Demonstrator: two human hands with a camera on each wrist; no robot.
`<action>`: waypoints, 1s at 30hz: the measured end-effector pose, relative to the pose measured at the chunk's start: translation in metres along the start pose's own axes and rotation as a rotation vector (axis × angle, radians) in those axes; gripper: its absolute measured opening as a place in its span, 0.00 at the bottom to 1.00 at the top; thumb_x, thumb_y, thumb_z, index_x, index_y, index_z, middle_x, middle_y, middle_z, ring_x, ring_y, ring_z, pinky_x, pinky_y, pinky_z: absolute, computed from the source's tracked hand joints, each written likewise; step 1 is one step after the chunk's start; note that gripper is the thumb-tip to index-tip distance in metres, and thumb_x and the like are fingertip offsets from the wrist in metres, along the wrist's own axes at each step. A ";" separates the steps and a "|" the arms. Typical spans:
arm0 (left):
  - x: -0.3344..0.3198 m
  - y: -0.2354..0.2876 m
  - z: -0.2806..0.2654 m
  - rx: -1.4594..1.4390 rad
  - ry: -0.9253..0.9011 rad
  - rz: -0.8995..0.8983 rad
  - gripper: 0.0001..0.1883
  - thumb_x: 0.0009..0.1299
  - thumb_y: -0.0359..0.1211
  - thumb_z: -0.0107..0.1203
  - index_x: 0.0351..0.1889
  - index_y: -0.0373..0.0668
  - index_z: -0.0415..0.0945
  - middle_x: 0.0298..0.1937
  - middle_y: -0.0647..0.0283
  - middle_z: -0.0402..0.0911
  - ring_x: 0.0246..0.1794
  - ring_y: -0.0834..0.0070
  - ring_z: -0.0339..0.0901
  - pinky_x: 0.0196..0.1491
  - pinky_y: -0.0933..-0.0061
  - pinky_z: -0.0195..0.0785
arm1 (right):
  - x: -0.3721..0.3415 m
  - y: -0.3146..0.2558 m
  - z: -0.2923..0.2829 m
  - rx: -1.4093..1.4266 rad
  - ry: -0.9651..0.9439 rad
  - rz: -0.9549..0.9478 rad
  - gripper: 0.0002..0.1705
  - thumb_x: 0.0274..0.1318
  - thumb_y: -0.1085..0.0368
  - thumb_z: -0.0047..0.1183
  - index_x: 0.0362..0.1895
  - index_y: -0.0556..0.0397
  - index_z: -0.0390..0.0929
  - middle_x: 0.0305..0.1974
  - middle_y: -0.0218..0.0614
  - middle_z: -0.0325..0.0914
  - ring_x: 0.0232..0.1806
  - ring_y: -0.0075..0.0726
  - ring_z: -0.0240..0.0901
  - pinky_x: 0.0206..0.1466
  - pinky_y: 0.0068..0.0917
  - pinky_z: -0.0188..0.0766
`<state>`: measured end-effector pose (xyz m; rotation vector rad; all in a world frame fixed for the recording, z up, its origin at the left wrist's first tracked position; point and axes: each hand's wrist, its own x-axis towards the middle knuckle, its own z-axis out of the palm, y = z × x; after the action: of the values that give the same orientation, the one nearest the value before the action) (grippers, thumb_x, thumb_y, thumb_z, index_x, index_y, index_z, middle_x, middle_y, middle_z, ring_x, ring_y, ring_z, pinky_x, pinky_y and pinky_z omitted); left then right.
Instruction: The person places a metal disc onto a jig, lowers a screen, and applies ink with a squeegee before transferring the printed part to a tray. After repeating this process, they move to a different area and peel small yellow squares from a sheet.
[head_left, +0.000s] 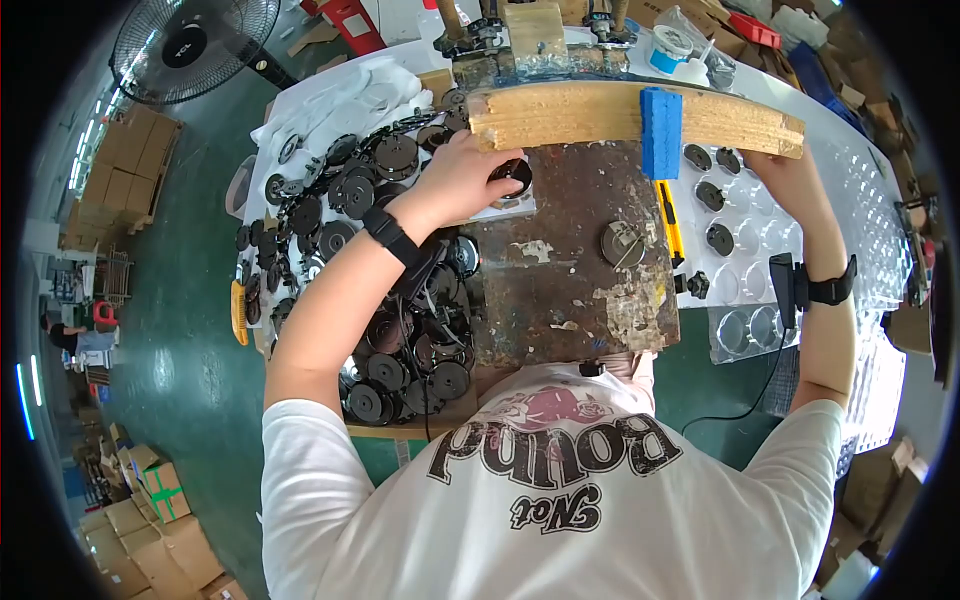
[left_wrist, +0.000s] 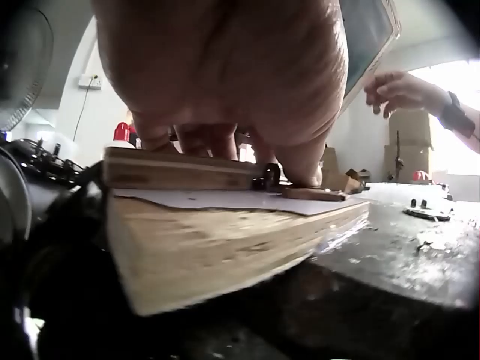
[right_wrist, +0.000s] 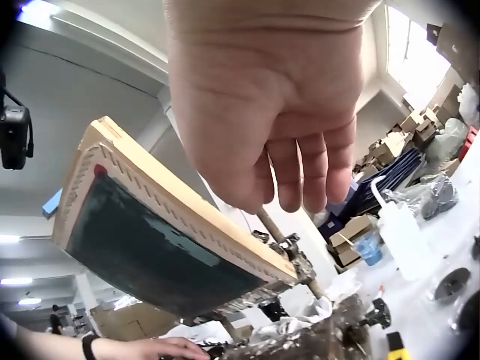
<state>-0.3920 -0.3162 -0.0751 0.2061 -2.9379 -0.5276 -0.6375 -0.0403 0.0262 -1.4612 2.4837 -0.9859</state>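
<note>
My left hand (head_left: pixel 450 183) is at a dark round part (head_left: pixel 514 177) on a small white-topped wooden block, thumb and fingers on either side of it. In the left wrist view the left hand (left_wrist: pixel 225 75) reaches down over this block (left_wrist: pixel 217 244). A wooden frame (head_left: pixel 560 112) with a blue block (head_left: pixel 661 133) across it stands raised above; its dark-green screen (right_wrist: pixel 161 244) shows tilted in the right wrist view. Near the frame's right end is my right hand (head_left: pixel 780 172), partly hidden by it. The right wrist view shows this hand (right_wrist: pixel 270 112) empty, fingers loosely bent.
Dark round parts (head_left: pixel 388 372) are heaped on the left. A scraped board (head_left: pixel 540 300) with a round metal piece (head_left: pixel 622 244) lies in front of the body. On the right are a yellow cutter (head_left: pixel 670 222) and a clear tray (head_left: pixel 745 250) holding several dark discs.
</note>
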 end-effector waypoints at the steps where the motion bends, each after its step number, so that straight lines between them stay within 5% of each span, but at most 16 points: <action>1: -0.002 -0.004 -0.001 0.018 -0.023 -0.030 0.21 0.58 0.41 0.59 0.51 0.53 0.75 0.47 0.60 0.76 0.52 0.60 0.68 0.50 0.63 0.63 | 0.005 -0.001 -0.003 0.019 0.024 -0.129 0.17 0.52 0.69 0.53 0.48 0.56 0.73 0.41 0.35 0.76 0.42 0.25 0.71 0.45 0.23 0.68; 6: -0.005 -0.012 -0.016 0.092 -0.097 0.091 0.20 0.59 0.42 0.58 0.52 0.63 0.74 0.48 0.62 0.75 0.56 0.61 0.63 0.51 0.63 0.62 | 0.025 -0.022 -0.015 0.069 -0.011 -0.478 0.22 0.50 0.72 0.52 0.53 0.56 0.70 0.49 0.38 0.74 0.52 0.27 0.69 0.55 0.24 0.64; 11: -0.022 -0.013 -0.036 0.173 -0.074 0.233 0.21 0.60 0.42 0.57 0.53 0.56 0.74 0.45 0.60 0.76 0.51 0.61 0.67 0.50 0.61 0.63 | 0.034 -0.023 -0.022 0.237 -0.304 -0.418 0.21 0.52 0.73 0.51 0.53 0.57 0.71 0.49 0.39 0.74 0.52 0.29 0.69 0.55 0.25 0.65; 15: -0.049 0.006 -0.045 -0.063 0.100 0.112 0.25 0.63 0.41 0.55 0.59 0.47 0.67 0.40 0.57 0.77 0.44 0.61 0.72 0.48 0.64 0.65 | 0.045 -0.015 -0.013 0.272 -0.560 -0.420 0.21 0.52 0.72 0.52 0.53 0.56 0.70 0.47 0.39 0.75 0.48 0.28 0.71 0.51 0.24 0.68; 18: -0.071 0.050 -0.040 -0.866 0.090 -0.216 0.31 0.66 0.39 0.52 0.65 0.39 0.54 0.35 0.54 0.78 0.36 0.61 0.76 0.42 0.67 0.68 | 0.055 -0.054 0.010 -0.040 -0.654 -0.145 0.20 0.52 0.72 0.52 0.52 0.54 0.72 0.46 0.37 0.75 0.44 0.28 0.71 0.48 0.24 0.69; 19: -0.073 0.057 -0.036 -0.866 0.094 -0.217 0.31 0.66 0.39 0.52 0.65 0.39 0.54 0.35 0.54 0.78 0.36 0.61 0.76 0.42 0.67 0.68 | 0.061 -0.059 0.021 -0.041 -0.655 -0.148 0.20 0.52 0.72 0.52 0.52 0.54 0.72 0.46 0.37 0.75 0.44 0.28 0.71 0.48 0.24 0.69; 21: -0.075 0.066 -0.026 -0.714 -0.033 -0.249 0.34 0.67 0.38 0.50 0.67 0.38 0.47 0.34 0.53 0.79 0.34 0.61 0.77 0.39 0.69 0.69 | 0.079 -0.061 0.053 -0.017 -0.284 -0.528 0.18 0.52 0.71 0.52 0.50 0.53 0.73 0.46 0.35 0.74 0.42 0.27 0.70 0.45 0.27 0.70; 25: -0.078 0.065 -0.003 -0.575 -0.089 -0.272 0.37 0.67 0.39 0.50 0.68 0.38 0.41 0.33 0.53 0.79 0.32 0.61 0.77 0.36 0.68 0.69 | 0.094 -0.085 0.096 0.031 -0.194 -0.470 0.18 0.49 0.69 0.55 0.48 0.53 0.74 0.47 0.36 0.73 0.42 0.34 0.72 0.42 0.30 0.71; 28: -0.079 0.060 0.003 -0.550 -0.091 -0.279 0.38 0.67 0.39 0.50 0.68 0.38 0.39 0.32 0.54 0.79 0.31 0.61 0.77 0.36 0.67 0.69 | 0.100 -0.087 0.116 -0.379 -0.167 -0.621 0.20 0.45 0.67 0.58 0.46 0.54 0.74 0.43 0.40 0.74 0.41 0.43 0.72 0.41 0.32 0.71; 30: -0.079 0.059 0.006 -0.557 -0.104 -0.281 0.39 0.67 0.40 0.51 0.69 0.39 0.39 0.33 0.54 0.79 0.31 0.61 0.77 0.36 0.66 0.69 | 0.092 -0.092 0.116 -0.333 -0.215 -0.612 0.20 0.43 0.67 0.59 0.45 0.54 0.75 0.42 0.41 0.75 0.41 0.44 0.72 0.41 0.32 0.71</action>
<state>-0.3216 -0.2469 -0.0700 0.5328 -2.7279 -1.3978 -0.5729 -0.2014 0.0086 -2.3708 2.1512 -0.4308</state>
